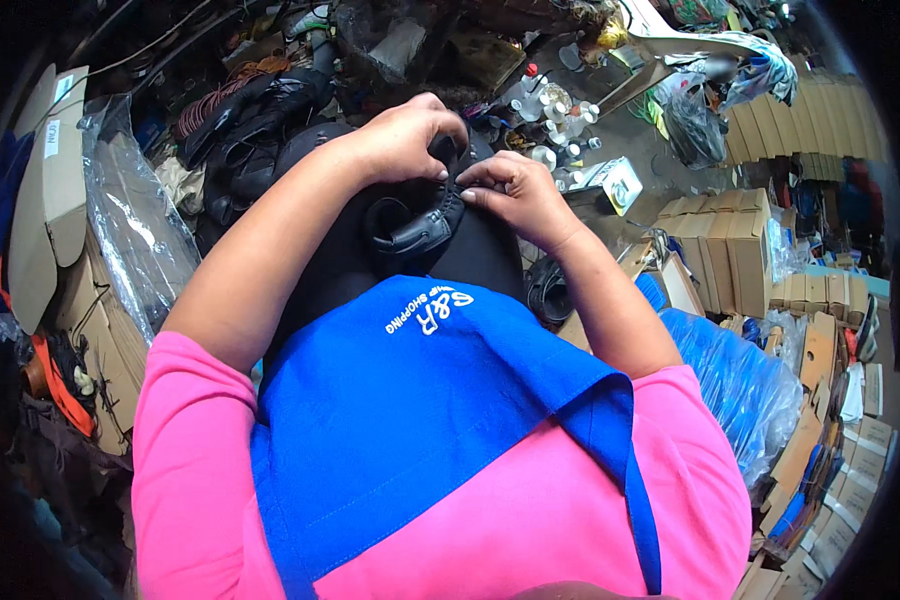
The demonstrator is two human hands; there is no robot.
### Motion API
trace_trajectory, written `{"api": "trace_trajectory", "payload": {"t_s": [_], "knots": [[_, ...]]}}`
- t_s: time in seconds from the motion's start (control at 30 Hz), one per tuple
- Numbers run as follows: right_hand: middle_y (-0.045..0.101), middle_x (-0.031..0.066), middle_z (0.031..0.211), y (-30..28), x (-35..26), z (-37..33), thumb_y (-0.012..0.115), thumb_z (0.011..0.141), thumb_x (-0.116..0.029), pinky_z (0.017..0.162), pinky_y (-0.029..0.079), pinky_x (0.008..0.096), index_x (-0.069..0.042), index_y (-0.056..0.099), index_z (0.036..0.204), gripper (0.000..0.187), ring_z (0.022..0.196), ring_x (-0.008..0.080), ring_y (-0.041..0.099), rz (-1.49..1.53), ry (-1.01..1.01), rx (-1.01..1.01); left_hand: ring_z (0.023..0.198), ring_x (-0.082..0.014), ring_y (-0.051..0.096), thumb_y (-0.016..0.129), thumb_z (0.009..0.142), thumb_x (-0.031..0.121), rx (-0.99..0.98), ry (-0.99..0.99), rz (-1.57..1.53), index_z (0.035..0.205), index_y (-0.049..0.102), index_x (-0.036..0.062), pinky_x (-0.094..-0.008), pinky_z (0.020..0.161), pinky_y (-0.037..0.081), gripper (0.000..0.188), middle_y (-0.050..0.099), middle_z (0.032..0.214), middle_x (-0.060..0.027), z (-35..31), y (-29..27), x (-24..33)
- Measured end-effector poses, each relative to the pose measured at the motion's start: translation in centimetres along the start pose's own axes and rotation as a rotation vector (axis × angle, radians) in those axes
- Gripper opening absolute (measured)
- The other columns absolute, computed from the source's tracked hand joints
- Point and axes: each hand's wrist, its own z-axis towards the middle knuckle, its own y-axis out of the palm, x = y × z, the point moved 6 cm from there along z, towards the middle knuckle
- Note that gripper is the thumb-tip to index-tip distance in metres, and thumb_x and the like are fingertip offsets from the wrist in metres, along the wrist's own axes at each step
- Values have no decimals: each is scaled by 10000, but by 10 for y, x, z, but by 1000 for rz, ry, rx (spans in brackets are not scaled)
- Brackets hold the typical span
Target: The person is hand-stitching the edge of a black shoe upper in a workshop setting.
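Note:
On my lap, over black trousers, lies a glossy black leather piece with a curled, strap-like band; its exact kind I cannot make out. My left hand pinches its far end, thumb and fingertips pressed together. Close on the right, my right hand grips the same piece between thumb and forefinger, its other fingers curled in. The fingertips of both hands almost meet. Below the piece, a blue apron covers my front.
A heap of black leather pieces lies at the far left. Beyond my hands stand several small bottles. Cardboard is stacked at the right, near a blue plastic-wrapped bundle. A cardboard box and clear plastic sheeting border the left.

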Motion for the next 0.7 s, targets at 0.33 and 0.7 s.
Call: {"api": "trace_trajectory", "payload": {"t_s": [0.33,0.7], "knots": [[549,83,792,5,-15,-25,662,723,-93,683,421,379,-190,681,1039,331,761,273,557,-373,-199,104,875,-289,572,552,775,-42,374,-53,94,1010,674,95,-342,768,472,298,553,871,-98,-75,-11,28],[566,58,866,-1,16,-11,622,815,-60,789,465,292,-185,698,1064,289,849,188,581,136,95,-105,846,-241,559,669,744,102,331,-119,250,877,718,152,-394,784,369,150,575,798,-38,-68,0,19]]}}
